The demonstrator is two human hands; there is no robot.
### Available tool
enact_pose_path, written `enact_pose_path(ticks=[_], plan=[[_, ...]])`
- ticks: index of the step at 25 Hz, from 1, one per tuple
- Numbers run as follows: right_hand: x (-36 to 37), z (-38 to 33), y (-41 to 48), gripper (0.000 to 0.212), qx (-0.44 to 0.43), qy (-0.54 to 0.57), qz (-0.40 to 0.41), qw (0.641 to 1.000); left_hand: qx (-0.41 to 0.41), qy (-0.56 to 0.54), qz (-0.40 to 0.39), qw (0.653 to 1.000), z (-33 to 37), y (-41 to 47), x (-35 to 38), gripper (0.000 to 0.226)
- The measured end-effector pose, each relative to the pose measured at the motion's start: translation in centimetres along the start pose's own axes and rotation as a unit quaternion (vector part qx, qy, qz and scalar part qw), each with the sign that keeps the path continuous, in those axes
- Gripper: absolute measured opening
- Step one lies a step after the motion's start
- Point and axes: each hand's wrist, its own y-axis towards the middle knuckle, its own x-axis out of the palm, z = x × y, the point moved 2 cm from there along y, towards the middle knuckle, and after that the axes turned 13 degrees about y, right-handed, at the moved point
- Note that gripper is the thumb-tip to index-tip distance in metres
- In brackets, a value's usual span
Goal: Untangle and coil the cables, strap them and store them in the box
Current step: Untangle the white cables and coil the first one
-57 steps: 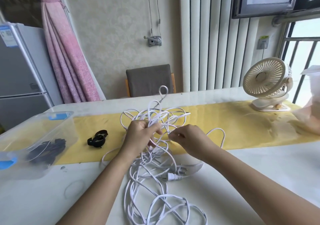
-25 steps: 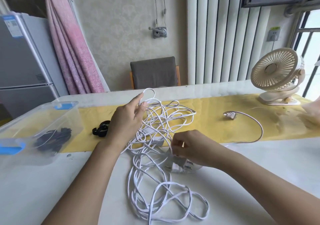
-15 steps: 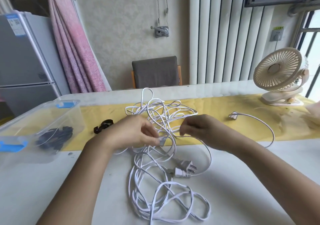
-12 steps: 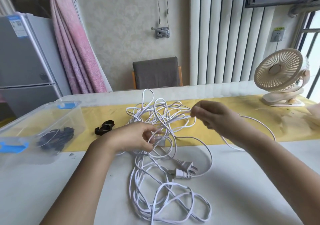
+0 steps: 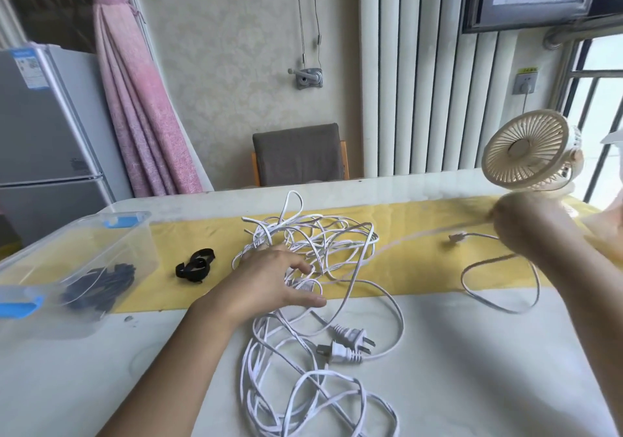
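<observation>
A tangle of white cables lies across the yellow runner and the white table, with more loops near me. My left hand rests on the tangle with spread, relaxed fingers and holds it down. At the far right, my blurred right hand is raised in a fist that grips one white strand stretched taut from the tangle. Two white plugs lie side by side on the table. A loose cable end lies on the runner. A black strap lies left of the tangle.
A clear plastic box with blue latches stands at the left and holds a coiled black cable. A cream desk fan stands at the back right. A grey chair is behind the table, a fridge at far left.
My right hand has pulled a white strand out of the tangle, far to the right and upward. My left hand has spread out and now presses the tangle down.
</observation>
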Motion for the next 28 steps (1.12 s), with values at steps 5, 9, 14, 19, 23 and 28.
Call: enact_pose_path(ticks=[5, 9, 14, 19, 23, 28], plan=[[1.3, -1.4, -2.2, 0.028, -0.101, -0.210, -0.010, 0.972, 0.019, -0.007, 0.006, 1.000, 1.5, -0.2, 0.1, 0.056], [5.7, -4.4, -5.1, 0.049, -0.232, -0.013, -0.145, 0.962, 0.036, -0.014, -0.021, 0.999, 1.2, -0.3, 0.6, 0.053], [10.5, -6.1, -8.6, 0.053, -0.414, 0.066, -0.257, 0.871, 0.038, -0.057, 0.010, 0.998, 0.1, 0.3, 1.0, 0.032], [12.2, -6.5, -8.6, 0.019, -0.472, -0.028, -0.188, 0.861, 0.029, -0.084, 0.040, 0.995, -0.5, 0.5, 0.9, 0.019], [12.6, -6.8, -9.3, 0.023, -0.534, -0.048, -0.123, 0.835, -0.030, -0.087, 0.110, 0.990, -1.6, 0.7, 0.6, 0.030], [8.6, -6.3, -5.4, 0.012, -0.441, -0.043, -0.017, 0.896, -0.135, -0.063, 0.229, 0.962, -4.9, 0.5, -0.7, 0.037]])
